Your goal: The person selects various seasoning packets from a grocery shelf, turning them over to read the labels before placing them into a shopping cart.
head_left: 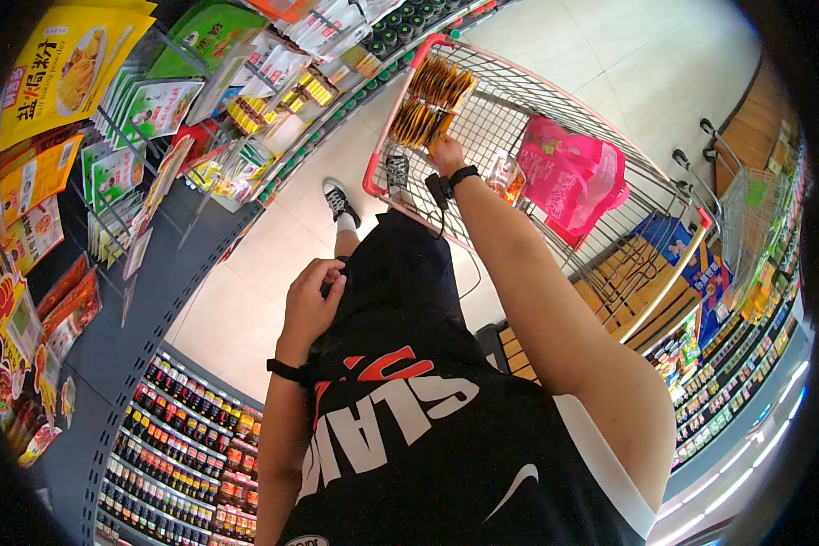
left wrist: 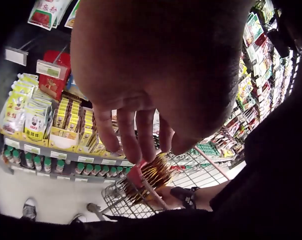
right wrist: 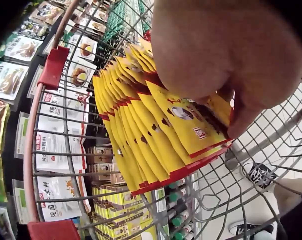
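Right hand clamped on a fanned stack of yellow sachets, held inside the shopping cart.
I see the stack just inside the cart's front rim, wire walls close, open basket room behind by the pink bag. Left hand rests at my waist, fingers loosely curled, holding nothing.

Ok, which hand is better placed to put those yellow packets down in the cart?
Right. The right hand already grips the yellow packets over the cart; the left hand rests at the waist, away from it.
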{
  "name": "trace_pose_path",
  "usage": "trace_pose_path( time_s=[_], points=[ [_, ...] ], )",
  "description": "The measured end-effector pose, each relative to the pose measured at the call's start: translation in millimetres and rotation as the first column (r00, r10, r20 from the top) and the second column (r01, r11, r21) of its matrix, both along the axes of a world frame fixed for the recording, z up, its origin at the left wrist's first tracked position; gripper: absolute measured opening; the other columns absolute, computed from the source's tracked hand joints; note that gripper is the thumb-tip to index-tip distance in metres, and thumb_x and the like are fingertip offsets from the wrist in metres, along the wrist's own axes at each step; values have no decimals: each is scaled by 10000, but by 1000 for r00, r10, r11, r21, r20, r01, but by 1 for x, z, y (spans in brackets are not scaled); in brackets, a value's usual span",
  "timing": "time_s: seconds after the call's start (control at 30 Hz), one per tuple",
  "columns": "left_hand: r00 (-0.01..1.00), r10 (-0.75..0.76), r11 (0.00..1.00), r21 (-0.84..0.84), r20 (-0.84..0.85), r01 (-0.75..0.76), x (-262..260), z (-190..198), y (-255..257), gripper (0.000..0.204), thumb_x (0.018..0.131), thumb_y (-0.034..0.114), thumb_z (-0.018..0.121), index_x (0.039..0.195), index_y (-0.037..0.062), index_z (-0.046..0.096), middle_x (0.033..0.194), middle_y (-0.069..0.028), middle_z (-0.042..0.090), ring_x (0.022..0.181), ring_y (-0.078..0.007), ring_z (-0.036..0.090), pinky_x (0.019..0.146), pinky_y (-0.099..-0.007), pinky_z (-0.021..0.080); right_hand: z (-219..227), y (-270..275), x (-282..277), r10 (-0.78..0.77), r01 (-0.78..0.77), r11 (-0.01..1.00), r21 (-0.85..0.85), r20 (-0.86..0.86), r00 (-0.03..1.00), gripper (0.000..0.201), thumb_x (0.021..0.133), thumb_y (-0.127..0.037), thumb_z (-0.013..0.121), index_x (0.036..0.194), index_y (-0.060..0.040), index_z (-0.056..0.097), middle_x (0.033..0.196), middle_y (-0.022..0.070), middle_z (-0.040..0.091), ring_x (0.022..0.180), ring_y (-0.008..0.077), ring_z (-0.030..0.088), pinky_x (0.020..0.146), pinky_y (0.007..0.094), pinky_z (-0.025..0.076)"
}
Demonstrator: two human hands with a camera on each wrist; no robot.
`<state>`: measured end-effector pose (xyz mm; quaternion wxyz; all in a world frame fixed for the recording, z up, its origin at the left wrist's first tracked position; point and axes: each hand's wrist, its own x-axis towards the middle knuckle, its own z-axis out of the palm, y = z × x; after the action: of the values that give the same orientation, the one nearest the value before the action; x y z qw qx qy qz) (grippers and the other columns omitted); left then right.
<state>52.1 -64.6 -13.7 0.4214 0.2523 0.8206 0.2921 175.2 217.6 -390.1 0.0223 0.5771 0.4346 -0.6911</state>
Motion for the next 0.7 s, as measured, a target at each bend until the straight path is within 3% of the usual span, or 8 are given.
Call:
trace_pose_path(
  time_s=[0.1, 0.2, 0.3, 0.4, 0.43, 0.53, 0.63, 0.7],
  points=[
    [1000, -1, 1000, 2, -10, 2, -5, -3, 3, 191, 866, 70, 657, 1051, 33, 628, 868, -98, 631, 785, -224, 635, 735, -324, 512, 17, -1, -12, 56, -56, 998, -30, -25, 998, 142, 954, -154, 492, 928, -52, 586, 743, 28, 540, 638, 159, 523, 604, 334, 515],
    [1000, -10, 1000, -6, -17, 10, -9, -4, 5, 195, 864, 73, 660, 1053, 37, 627, 873, -96, 631, 795, -225, 633, 738, -322, 511, 44, -3, -23, 34, -33, 999, -38, 38, 999, 147, 952, -146, 489, 917, -52, 597, 744, 24, 545, 667, 180, 565, 637, 351, 534],
    [1000, -20, 1000, -13, -17, 20, -10, -3, 9, 195, 864, 75, 660, 1052, 37, 628, 876, -96, 631, 801, -225, 632, 740, -323, 510, 48, -3, -24, 39, -37, 998, -51, 30, 999, 169, 962, -156, 482, 966, -35, 600, 749, 38, 561, 684, 188, 590, 661, 360, 547],
    [1000, -18, 1000, -17, -11, 18, -13, -3, 10, 190, 866, 77, 657, 1050, 37, 628, 879, -96, 631, 804, -228, 631, 745, -325, 510, 64, -1, -25, 271, -276, 958, 83, 63, 960, 192, 966, -145, 478, 1019, -13, 605, 778, 69, 597, 706, 192, 613, 664, 352, 550],
    [1000, -21, 1000, -12, -6, 21, -13, -4, 10, 187, 868, 79, 655, 1048, 38, 627, 879, -96, 632, 804, -230, 631, 747, -326, 511, 59, -7, -27, 133, -134, 990, 49, 21, 991, 212, 954, -119, 468, 1033, 8, 618, 799, 96, 633, 718, 198, 632, 659, 341, 544],
    [1000, -31, 1000, -1, -7, 31, -17, -8, 11, 176, 871, 84, 652, 1039, 37, 626, 883, -97, 634, 811, -234, 634, 753, -328, 512, 17, -5, -21, 369, -382, 911, 157, 109, 923, 216, 946, -89, 449, 1038, 18, 613, 809, 102, 643, 724, 205, 638, 642, 340, 533],
    [1000, -24, 1000, -5, -11, 24, -18, -8, 15, 170, 872, 90, 653, 1031, 36, 624, 887, -99, 636, 821, -236, 639, 755, -328, 512, 47, -1, -29, 329, -339, 937, 80, 115, 937, 270, 931, -79, 483, 1169, -42, 603, 868, 125, 689, 683, 244, 642, 612, 384, 510],
    [1000, -19, 1000, -9, -5, 19, -18, -7, 18, 168, 874, 83, 649, 1031, 28, 624, 898, -108, 640, 826, -239, 644, 757, -331, 511, 38, 2, -28, 398, -414, 905, 97, 150, 905, 257, 949, -133, 488, 1163, -51, 606, 919, 137, 705, 750, 262, 655, 656, 380, 516]
  ],
)
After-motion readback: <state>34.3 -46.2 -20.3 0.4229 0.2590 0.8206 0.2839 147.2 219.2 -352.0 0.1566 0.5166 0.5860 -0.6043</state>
